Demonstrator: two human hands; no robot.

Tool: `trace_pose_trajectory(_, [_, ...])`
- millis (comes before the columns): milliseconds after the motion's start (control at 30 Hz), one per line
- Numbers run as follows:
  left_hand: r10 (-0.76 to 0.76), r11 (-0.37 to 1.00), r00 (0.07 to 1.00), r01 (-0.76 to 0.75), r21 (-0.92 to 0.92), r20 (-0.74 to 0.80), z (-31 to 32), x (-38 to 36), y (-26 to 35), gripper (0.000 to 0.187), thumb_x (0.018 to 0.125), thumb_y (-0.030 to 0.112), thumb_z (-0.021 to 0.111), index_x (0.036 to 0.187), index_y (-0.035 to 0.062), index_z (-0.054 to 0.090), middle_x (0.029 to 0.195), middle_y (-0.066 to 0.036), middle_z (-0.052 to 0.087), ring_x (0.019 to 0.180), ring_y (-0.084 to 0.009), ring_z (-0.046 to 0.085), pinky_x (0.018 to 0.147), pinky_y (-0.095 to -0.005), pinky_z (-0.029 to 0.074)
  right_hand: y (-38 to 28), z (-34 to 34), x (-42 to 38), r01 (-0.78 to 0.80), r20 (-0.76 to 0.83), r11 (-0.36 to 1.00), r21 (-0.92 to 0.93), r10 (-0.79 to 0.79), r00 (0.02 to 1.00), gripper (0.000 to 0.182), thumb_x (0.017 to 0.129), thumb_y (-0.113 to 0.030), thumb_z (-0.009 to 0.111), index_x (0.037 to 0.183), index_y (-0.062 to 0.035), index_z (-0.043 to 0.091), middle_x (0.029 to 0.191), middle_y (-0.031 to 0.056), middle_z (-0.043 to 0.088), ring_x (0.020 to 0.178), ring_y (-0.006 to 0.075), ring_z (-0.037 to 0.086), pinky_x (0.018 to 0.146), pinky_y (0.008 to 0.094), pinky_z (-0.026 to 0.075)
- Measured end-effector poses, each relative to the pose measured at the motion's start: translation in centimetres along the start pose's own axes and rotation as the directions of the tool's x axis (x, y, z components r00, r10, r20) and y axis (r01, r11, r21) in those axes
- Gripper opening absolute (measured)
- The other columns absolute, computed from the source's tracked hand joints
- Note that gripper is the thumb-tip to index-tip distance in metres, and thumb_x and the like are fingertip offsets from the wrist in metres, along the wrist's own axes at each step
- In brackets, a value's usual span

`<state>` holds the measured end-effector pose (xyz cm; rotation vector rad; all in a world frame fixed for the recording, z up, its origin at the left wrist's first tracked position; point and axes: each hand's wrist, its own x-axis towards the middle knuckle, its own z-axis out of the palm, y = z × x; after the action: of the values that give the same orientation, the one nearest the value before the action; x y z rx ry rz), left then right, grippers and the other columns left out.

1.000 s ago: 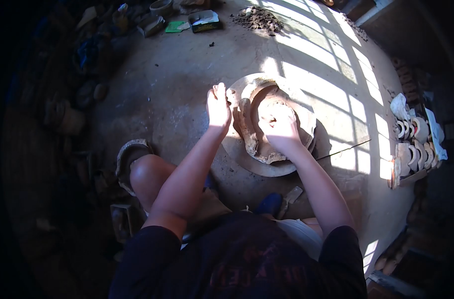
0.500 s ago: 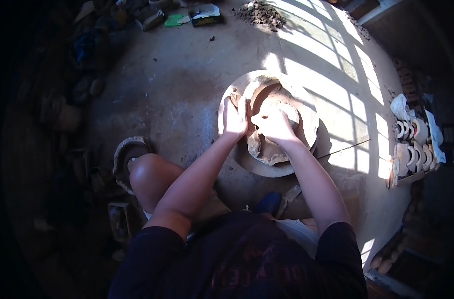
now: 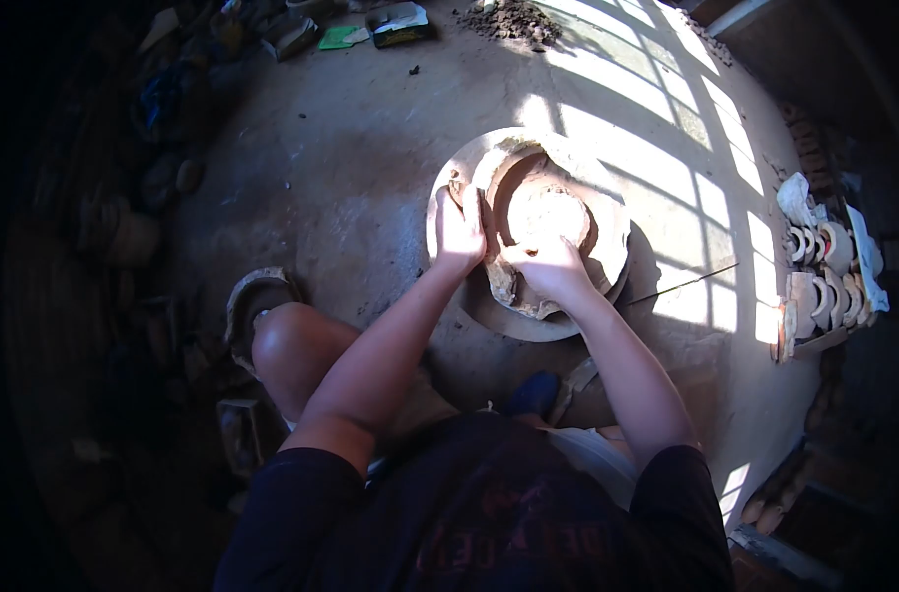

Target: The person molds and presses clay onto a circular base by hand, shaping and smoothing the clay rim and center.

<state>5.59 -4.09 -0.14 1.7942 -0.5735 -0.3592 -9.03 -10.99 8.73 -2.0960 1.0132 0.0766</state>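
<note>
My left hand (image 3: 459,229) lies along the outer left side of a thick, rough-edged ring-shaped mould (image 3: 503,283), its fingers stretched out. A small brown lump of clay (image 3: 456,186) shows by the left fingertips. Inside the ring, my right hand (image 3: 550,268) is closed, thumb side against the inner left wall; what its fingers hold, if anything, is hidden. A pale round disc (image 3: 551,217) in bright sun occupies the middle of the ring. Everything rests on a wide round wheel-like base (image 3: 451,173).
A thin stick (image 3: 684,283) lies right of the base. Stacked curved pieces (image 3: 832,286) stand at far right. Another broken-edged mould (image 3: 240,301) sits beside my left knee. A heap of dark lumps (image 3: 513,25) and a box (image 3: 400,25) lie at the far side.
My right hand has shifted down and toward me along the inner wall, uncovering more of the pale disc. My left hand stays at the outer side.
</note>
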Motion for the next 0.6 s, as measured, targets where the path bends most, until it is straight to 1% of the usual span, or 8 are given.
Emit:
trace_pose_trajectory(100, [-0.002, 1.0, 1.0, 0.002, 0.02, -0.004, 0.0, -0.3, 0.1, 0.052, 0.106, 0.038, 0.051, 0.121, -0.0112, 0.049, 0.105, -0.033, 0.064, 0.098, -0.045, 0.064, 0.088, -0.0501, 0.05, 1.7, 1.0, -1.4, 0.168, -0.146, 0.979, -0.118, -0.184, 0.972, 0.026, 0.086, -0.032, 0.072, 0.096, -0.0092, 0.078, 0.087, 0.017, 0.073, 0.086, 0.033, 0.07, 0.085, 0.0418, 0.055])
trace_pose_trajectory(200, [0.021, 1.0, 0.999, -0.02, 0.016, -0.048, 0.3, -1.2, 0.4, 0.048, 0.106, 0.035, 0.052, 0.12, -0.0108, 0.049, 0.104, -0.031, 0.064, 0.097, -0.0452, 0.064, 0.087, -0.0509, 0.05, 1.1, -0.1, -3.0, 0.052, -0.165, 0.999, -0.008, -0.053, 0.985, 0.029, 0.087, -0.034, 0.074, 0.097, -0.0071, 0.078, 0.09, 0.0153, 0.075, 0.086, 0.0317, 0.072, 0.083, 0.0409, 0.056])
trace_pose_trajectory(233, [0.046, 0.997, 0.996, -0.05, -0.056, -0.071, 0.3, -1.3, 0.5, 0.046, 0.106, 0.037, 0.052, 0.118, -0.0073, 0.055, 0.111, -0.03, 0.064, 0.104, -0.0432, 0.063, 0.094, -0.0493, 0.049, 1.5, -0.1, -2.9, -0.015, -0.139, 0.995, 0.102, 0.029, 0.99, 0.03, 0.087, -0.034, 0.075, 0.099, -0.0059, 0.078, 0.091, 0.0149, 0.076, 0.087, 0.0302, 0.073, 0.083, 0.0402, 0.056])
trace_pose_trajectory(300, [-0.026, 0.998, 0.998, 0.023, -0.061, -0.05, 0.1, -2.0, 1.3, 0.042, 0.108, 0.033, 0.051, 0.119, -0.0069, 0.054, 0.11, -0.027, 0.065, 0.104, -0.0401, 0.063, 0.093, -0.0474, 0.049, 2.6, 0.1, -2.5, -0.15, -0.053, 0.938, 0.313, 0.175, 0.983, 0.032, 0.088, -0.032, 0.076, 0.103, -0.0035, 0.078, 0.092, 0.0141, 0.077, 0.087, 0.0271, 0.075, 0.081, 0.0388, 0.057])
trace_pose_trajectory(400, [0.003, 0.986, 1.0, -0.003, -0.168, -0.001, 0.1, -2.6, 0.9, 0.036, 0.108, 0.027, 0.05, 0.119, -0.0068, 0.047, 0.101, -0.022, 0.066, 0.094, -0.0332, 0.065, 0.084, -0.044, 0.052, 3.7, 0.5, -3.5, -0.022, -0.108, 0.999, 0.032, 0.026, 0.994, 0.034, 0.087, -0.027, 0.079, 0.108, 0.0006, 0.078, 0.088, 0.0136, 0.078, 0.074, 0.0187, 0.073, 0.072, 0.0337, 0.058])
trace_pose_trajectory(500, [0.112, 0.979, 0.988, -0.129, -0.16, -0.111, 1.0, -3.5, -0.2, 0.033, 0.109, 0.026, 0.05, 0.119, -0.0048, 0.045, 0.096, -0.017, 0.066, 0.087, -0.0282, 0.066, 0.079, -0.041, 0.053, 3.2, -0.9, -4.6, -0.261, 0.059, 0.916, 0.304, 0.255, 0.965, 0.033, 0.089, -0.022, 0.078, 0.111, 0.002, 0.077, 0.078, 0.0106, 0.076, 0.061, 0.0125, 0.069, 0.062, 0.0288, 0.057])
trace_pose_trajectory(533, [-0.038, 0.946, 0.999, 0.032, -0.324, -0.014, 0.9, -3.8, 0.3, 0.031, 0.109, 0.024, 0.051, 0.12, -0.0039, 0.044, 0.092, -0.014, 0.065, 0.082, -0.0232, 0.066, 0.073, -0.0372, 0.054, 3.7, -1.0, -4.8, -0.258, 0.05, 0.897, 0.36, 0.257, 0.965, 0.032, 0.089, -0.022, 0.078, 0.11, 0.002, 0.077, 0.077, 0.0102, 0.075, 0.059, 0.0117, 0.068, 0.06, 0.0282, 0.056])
trace_pose_trajectory(600, [-0.123, 0.953, 0.991, 0.13, -0.273, 0.045, 0.0, -4.6, 1.9, 0.031, 0.109, 0.023, 0.051, 0.121, -0.004, 0.044, 0.091, -0.013, 0.065, 0.08, -0.0215, 0.066, 0.071, -0.036, 0.053, 4.3, -1.1, -4.8, -0.245, 0.04, 0.852, 0.463, 0.257, 0.966, 0.03, 0.091, -0.022, 0.076, 0.108, 0.0019, 0.078, 0.073, 0.0094, 0.074, 0.054, 0.0099, 0.066, 0.056, 0.0269, 0.055])
